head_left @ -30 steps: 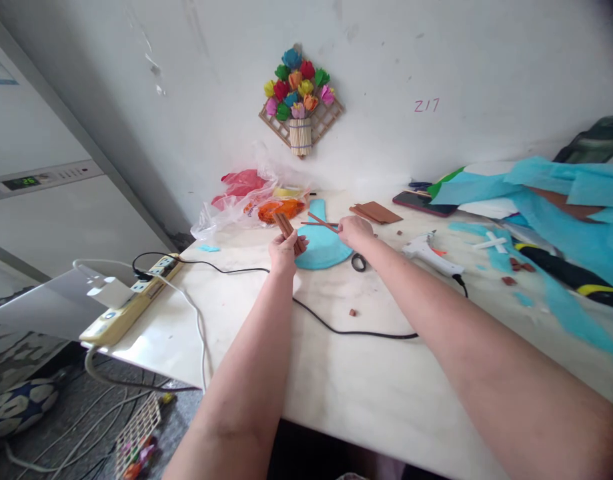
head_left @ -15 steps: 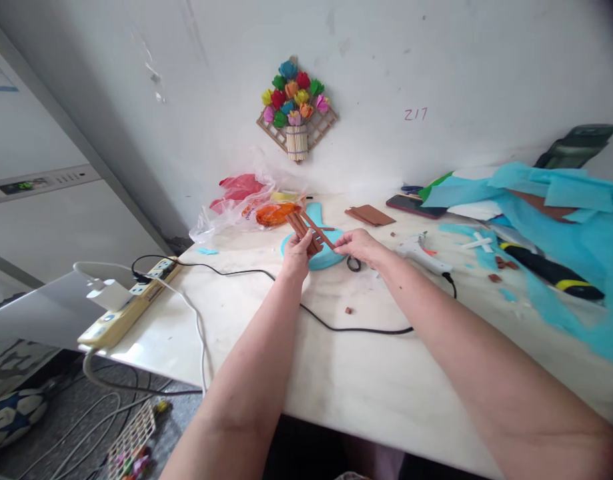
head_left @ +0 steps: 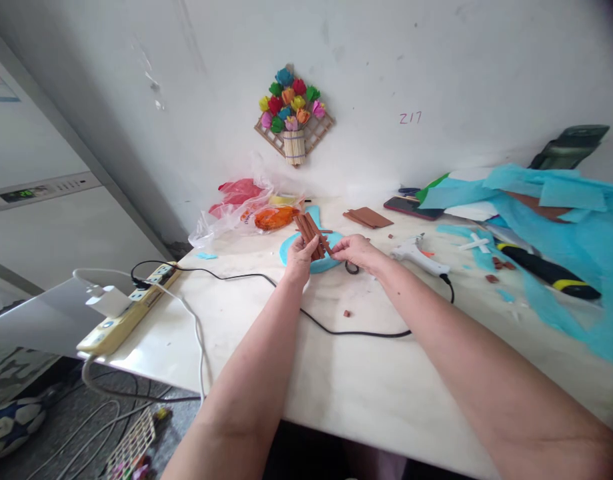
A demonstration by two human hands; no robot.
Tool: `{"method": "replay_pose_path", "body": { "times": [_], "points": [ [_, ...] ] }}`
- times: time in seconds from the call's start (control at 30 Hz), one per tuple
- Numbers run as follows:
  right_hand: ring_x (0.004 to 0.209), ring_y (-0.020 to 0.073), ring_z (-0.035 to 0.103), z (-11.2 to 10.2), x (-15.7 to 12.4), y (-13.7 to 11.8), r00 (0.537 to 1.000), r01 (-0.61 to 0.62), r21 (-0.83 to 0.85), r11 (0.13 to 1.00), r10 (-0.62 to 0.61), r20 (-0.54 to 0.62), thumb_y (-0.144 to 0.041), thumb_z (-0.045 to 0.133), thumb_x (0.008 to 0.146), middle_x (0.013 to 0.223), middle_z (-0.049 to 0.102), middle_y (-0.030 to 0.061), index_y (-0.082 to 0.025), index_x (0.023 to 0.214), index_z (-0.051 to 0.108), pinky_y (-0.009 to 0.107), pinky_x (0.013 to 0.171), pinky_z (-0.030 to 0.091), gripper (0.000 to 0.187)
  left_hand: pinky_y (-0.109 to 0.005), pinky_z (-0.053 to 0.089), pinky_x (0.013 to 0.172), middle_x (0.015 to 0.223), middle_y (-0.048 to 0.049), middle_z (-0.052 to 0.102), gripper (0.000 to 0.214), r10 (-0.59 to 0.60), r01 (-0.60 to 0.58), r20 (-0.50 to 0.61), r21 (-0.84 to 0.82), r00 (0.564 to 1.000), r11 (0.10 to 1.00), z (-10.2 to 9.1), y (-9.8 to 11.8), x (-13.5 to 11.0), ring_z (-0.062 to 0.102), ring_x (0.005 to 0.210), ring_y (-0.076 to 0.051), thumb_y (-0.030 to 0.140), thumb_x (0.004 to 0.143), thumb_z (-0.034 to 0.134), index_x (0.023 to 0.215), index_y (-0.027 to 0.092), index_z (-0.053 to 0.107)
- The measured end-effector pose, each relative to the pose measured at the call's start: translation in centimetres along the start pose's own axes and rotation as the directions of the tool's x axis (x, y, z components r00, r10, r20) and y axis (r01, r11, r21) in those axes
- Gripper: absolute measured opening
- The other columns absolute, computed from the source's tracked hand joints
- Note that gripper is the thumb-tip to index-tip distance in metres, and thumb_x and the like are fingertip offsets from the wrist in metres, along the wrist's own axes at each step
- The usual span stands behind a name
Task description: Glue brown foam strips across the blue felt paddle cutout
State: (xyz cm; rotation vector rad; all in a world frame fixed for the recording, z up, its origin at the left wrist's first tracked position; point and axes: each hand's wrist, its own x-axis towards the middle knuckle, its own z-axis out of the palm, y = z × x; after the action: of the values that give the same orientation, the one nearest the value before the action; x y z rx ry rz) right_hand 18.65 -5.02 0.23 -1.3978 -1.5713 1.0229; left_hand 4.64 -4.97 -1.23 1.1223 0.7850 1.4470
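Note:
A bundle of thin brown strips [head_left: 306, 228] is gripped in my left hand [head_left: 301, 257], near the middle of the table. The fingers of my right hand [head_left: 355, 252] are pinched on the lower end of one brown strip [head_left: 327, 247], which lies slanted along the right side of the bundle. Under both hands sits a light blue sheet piece [head_left: 291, 245] with a rounded outline, partly hidden by the hands and strips. A small black ring [head_left: 352, 268] lies just below my right hand. To its right rests a white glue gun [head_left: 417, 257].
Brown sheets [head_left: 369, 217] lie behind my right hand. Plastic bags [head_left: 236, 203] are at the back left. A power strip [head_left: 129, 310] stands on the left edge, its black cable [head_left: 346, 333] crossing the table. Blue paper [head_left: 541, 200] and a black-yellow tool [head_left: 546, 270] are at right.
My right hand has brought its strip closer against the bundle in my left hand. The strip's top end now sits beside the others. The view has shifted slightly.

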Motion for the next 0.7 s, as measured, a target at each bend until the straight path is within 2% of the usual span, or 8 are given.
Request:
{"method": "replay_pose_path", "body": {
  "times": [0.4,0.57,0.7],
  "points": [
    [0.044,0.0071,0.045,0.47,-0.37,-0.29,0.993,-0.057,0.157,0.986,0.040,0.111,-0.009,0.064,0.056,0.046,0.052,-0.0034,-0.014,0.057,0.054,0.018,0.037,0.030,0.011,-0.028,0.050,0.067,0.084,-0.0066,0.068,0.037,-0.011,0.013,0.025,-0.081,1.000,0.997,0.00,0.00,-0.03,0.065,0.077,-0.019,0.037,0.059,0.070,0.085,0.014,0.058],
    [0.042,0.0056,0.042,0.48,-0.41,-0.23,0.991,-0.057,0.155,0.986,0.037,0.125,-0.009,0.064,0.056,0.045,0.050,-0.0040,-0.014,0.057,0.053,0.017,0.037,0.030,0.012,-0.028,0.050,0.065,0.083,-0.0067,0.068,0.037,-0.027,0.028,0.021,-0.058,0.999,0.998,0.14,0.13,-0.13,0.065,0.074,-0.019,0.038,0.059,0.070,0.085,0.014,0.057],
    [0.041,0.0054,0.040,0.57,-0.38,-0.10,0.993,-0.051,0.091,0.995,0.040,0.111,-0.010,0.063,0.056,0.045,0.049,-0.0049,-0.014,0.057,0.053,0.017,0.037,0.030,0.011,-0.029,0.050,0.065,0.078,-0.0049,0.068,0.033,-0.022,0.025,0.033,-0.075,0.999,0.997,0.15,0.09,-0.15,0.065,0.072,-0.019,0.035,0.060,0.070,0.083,0.015,0.057]
  ]
}}
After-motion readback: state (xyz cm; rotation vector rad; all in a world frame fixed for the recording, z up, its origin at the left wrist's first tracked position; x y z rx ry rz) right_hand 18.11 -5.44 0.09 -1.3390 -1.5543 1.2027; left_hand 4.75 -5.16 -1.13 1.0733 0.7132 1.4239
